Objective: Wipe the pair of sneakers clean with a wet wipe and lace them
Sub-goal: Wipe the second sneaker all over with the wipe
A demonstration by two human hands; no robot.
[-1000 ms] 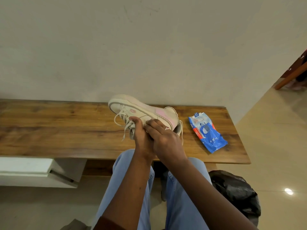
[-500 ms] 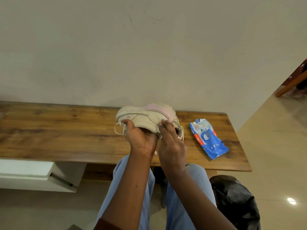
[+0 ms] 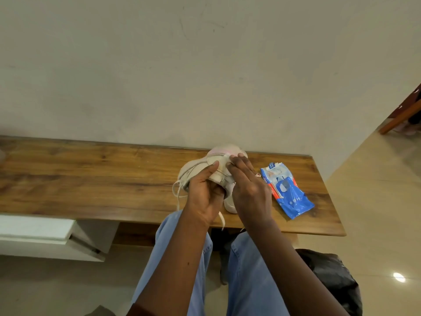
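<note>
A home hallway, it seems — wooden bench (image 3: 91,179), plaster wall (image 3: 159,76), tiled floor (image 3: 376,179).

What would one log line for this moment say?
left hand: grips sneaker over bench | right hand: fingers pressed on sneaker | wipes pack: lying on bench

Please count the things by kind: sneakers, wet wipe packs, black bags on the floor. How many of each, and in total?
Sneakers: 2 (held sneaker gripped by left hand, right hand touching it; second sneaker on the table, mostly hidden)
Wet wipe pack: 1
Black bag: 1
Total: 4
</note>
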